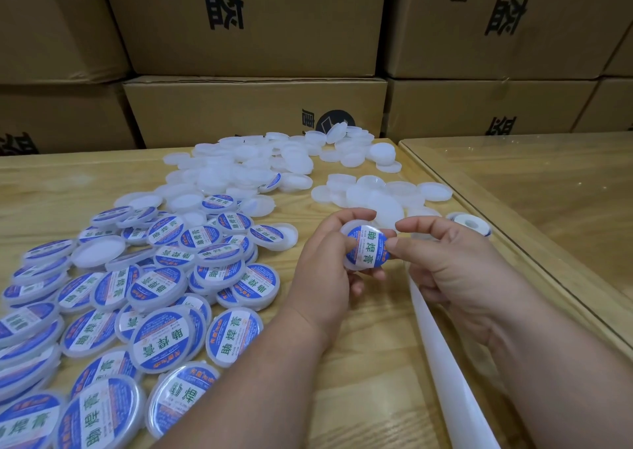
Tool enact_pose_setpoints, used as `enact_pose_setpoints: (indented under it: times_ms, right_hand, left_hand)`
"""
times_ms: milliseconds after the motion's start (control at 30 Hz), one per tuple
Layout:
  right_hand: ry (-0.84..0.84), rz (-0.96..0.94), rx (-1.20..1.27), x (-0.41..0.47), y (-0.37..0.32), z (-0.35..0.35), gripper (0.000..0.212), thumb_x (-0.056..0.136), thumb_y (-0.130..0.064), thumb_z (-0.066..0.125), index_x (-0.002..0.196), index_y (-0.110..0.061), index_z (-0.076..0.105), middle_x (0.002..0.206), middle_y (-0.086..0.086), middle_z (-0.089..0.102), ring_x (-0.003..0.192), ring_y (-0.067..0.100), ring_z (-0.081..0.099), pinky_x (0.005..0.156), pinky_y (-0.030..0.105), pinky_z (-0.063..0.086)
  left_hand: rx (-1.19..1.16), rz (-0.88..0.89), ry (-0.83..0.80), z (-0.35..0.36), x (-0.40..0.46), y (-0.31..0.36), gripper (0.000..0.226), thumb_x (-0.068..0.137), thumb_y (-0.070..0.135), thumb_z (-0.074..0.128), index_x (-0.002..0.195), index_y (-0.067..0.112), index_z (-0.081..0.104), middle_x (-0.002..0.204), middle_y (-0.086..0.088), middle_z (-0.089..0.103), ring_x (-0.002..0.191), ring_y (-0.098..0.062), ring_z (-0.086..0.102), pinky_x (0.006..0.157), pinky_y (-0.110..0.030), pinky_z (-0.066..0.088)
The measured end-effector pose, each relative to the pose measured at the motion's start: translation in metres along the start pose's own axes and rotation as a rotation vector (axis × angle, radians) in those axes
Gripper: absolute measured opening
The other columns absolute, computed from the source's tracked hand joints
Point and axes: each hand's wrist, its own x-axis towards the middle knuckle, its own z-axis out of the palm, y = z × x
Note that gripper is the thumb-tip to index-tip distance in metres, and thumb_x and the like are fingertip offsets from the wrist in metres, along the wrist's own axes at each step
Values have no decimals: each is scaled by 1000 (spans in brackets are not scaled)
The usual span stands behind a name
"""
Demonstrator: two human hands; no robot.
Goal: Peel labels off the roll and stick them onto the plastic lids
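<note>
- Above the middle of the worktop (359, 373), the left hand (325, 270) holds one plastic lid (365, 249) lifted off the surface; its fingers are curled around the lid's left and top edge, and the thumb lies on the face.
- The right hand (442, 263) touches the right edge of the same lid with thumb and first finger, where the round blue and white label (367, 247) sits on it; its other fingers are curled around a white strip of backing paper (442, 356).
- This strip runs from under the right hand down to the lower edge of the view.
- Just behind the right hand, near the glass edge of the worktop, lies the label roll (471, 224), partly hidden.
- To the left of the hands, many labelled lids (161, 339) lie in a loose heap, overlapping each other.
- Further back, plain white lids (246, 167) lie in a pile, and a smaller group lies just behind the hands.
- Behind the worktop, brown cardboard boxes (253, 23) with black printed characters are stacked.
</note>
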Motion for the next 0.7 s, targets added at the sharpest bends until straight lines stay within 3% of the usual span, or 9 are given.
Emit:
enact_pose_setpoints:
  times_ms: [100,233,433,700]
  right_hand:
    - [-11,13,24,0,-1,0,33,80,-16,81,109,-20,66,82,-6,76,38,5,34,34,17,28]
    - [-8,14,6,0,0,0,36,75,-20,83,107,-22,67,100,1,80,38,5,35,35,16,29]
    - [1,12,-2,0,0,0,32,78,-19,82,106,-22,67,86,1,76,38,4,36,34,15,29]
    - [-18,13,6,-1,-1,1,30,81,-15,79,107,-18,65,85,-3,78,40,7,34,35,16,28]
  left_hand:
    - [12,1,-8,1,-1,2,40,70,21,41,88,39,72,100,-10,78,56,-22,62,43,-26,30]
    - [24,-2,-3,3,-3,5,36,73,24,44,87,41,72,100,-8,78,56,-22,62,45,-27,29]
    - [60,8,12,5,-6,7,28,85,32,46,88,42,71,99,-6,78,56,-20,62,45,-25,31]
    - [130,26,19,7,-8,7,23,87,37,48,92,43,70,96,1,78,56,-16,63,43,-21,37]
